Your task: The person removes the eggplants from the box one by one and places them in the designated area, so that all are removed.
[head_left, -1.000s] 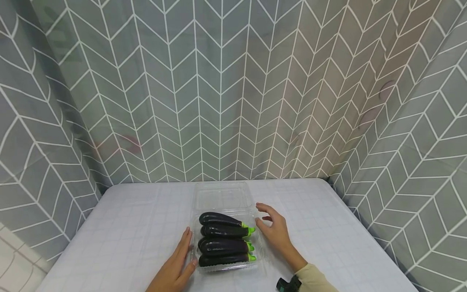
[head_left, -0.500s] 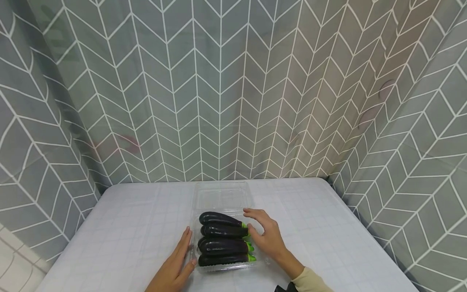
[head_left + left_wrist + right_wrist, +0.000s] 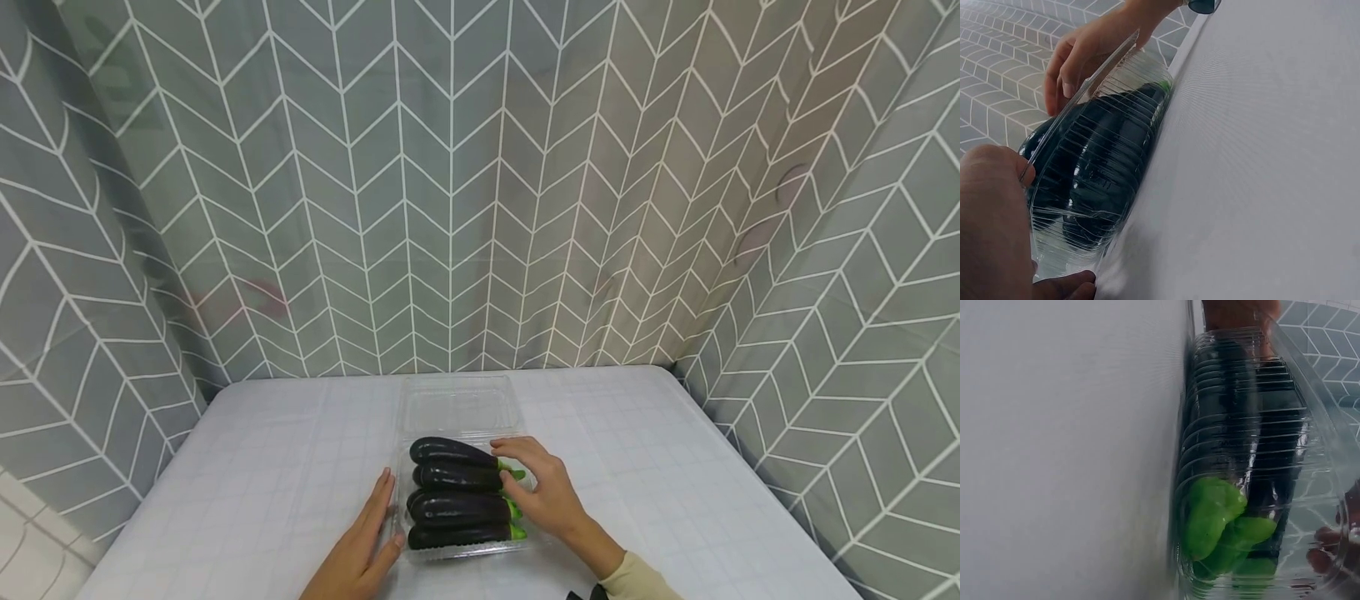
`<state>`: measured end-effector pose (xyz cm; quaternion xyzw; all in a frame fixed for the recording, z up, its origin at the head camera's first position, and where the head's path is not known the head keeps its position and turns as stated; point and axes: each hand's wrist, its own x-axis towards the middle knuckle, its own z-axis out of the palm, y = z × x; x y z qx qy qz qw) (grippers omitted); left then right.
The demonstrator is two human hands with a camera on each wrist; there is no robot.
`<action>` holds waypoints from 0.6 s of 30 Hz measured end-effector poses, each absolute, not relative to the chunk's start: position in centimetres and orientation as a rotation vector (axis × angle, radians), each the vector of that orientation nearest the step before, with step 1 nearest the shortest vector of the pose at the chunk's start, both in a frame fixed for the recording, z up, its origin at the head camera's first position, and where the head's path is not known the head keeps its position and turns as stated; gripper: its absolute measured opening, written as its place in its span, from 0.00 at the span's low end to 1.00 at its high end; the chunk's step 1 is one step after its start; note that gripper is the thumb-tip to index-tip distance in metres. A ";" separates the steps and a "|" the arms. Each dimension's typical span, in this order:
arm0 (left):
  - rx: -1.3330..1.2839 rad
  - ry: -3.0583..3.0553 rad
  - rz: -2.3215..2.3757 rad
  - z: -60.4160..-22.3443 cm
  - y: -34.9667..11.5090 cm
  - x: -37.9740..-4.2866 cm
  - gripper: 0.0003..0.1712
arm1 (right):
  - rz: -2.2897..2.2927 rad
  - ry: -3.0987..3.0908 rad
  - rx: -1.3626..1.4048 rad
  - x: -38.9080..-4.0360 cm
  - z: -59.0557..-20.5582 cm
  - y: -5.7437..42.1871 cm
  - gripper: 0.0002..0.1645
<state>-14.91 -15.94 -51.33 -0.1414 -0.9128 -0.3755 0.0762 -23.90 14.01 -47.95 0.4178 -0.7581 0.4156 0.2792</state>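
Eggplants [image 3: 457,477] in clear container [image 3: 468,550]

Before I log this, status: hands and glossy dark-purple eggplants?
Left hand against clear plastic box. Right hand at upper green stems, grip unclear. Eggplants inside; transparent hinged lid open, nothing blocking.

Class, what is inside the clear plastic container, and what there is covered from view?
At least four dark eggplants with green stem ends lie side by side. The right hand partly covers the farther stem ends; whatever lies beneath the eggplants is hidden.
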 end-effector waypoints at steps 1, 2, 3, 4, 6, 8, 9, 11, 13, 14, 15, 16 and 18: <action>-0.426 -2.733 -1.126 -51.3 -15.9 -14.9 0.43 | 1.114 -2.033 1.133 -23.8 -47.9 14.0 0.25; -0.422 -2.734 -1.133 -51.4 -15.9 -14.9 0.43 | 1.116 -2.035 1.146 -23.7 -47.9 13.9 0.25; -0.421 -2.732 -1.133 -51.4 -15.9 -14.9 0.43 | 1.119 -2.041 1.159 -23.6 -47.9 13.9 0.25; -0.421 -2.732 -1.134 -51.4 -15.9 -14.9 0.43 | 1.117 -2.043 1.174 -23.5 -47.8 13.8 0.25; -0.428 -2.719 -1.125 -51.5 -15.9 -14.9 0.43 | 1.114 -2.045 1.212 -23.3 -47.7 13.8 0.25; -0.432 -2.710 -1.111 -51.5 -15.9 -14.9 0.44 | 1.103 -2.030 1.255 -23.2 -47.5 13.7 0.26; -0.437 -2.703 -1.099 -51.5 -15.9 -14.9 0.43 | 1.095 -2.014 1.279 -23.1 -47.4 13.6 0.26; -0.452 -2.691 -1.084 -51.5 -15.9 -14.9 0.43 | 1.071 -1.974 1.334 -23.1 -47.3 13.5 0.26; -0.451 -2.695 -1.085 -51.5 -15.9 -14.9 0.43 | 1.040 -1.925 1.393 -23.0 -47.3 13.3 0.26; -0.449 -2.699 -1.087 -51.5 -15.9 -14.9 0.43 | 1.030 -1.908 1.418 -23.0 -47.3 13.2 0.26; -0.450 -2.701 -1.090 -51.4 -15.9 -14.9 0.43 | 1.019 -1.893 1.441 -23.0 -47.3 13.2 0.26; -0.446 -2.709 -1.097 -51.4 -15.9 -14.9 0.43 | 1.012 -1.887 1.460 -23.0 -47.4 13.1 0.26; -0.441 -2.718 -1.105 -51.3 -15.9 -14.9 0.43 | 1.003 -1.885 1.484 -22.9 -47.5 13.0 0.27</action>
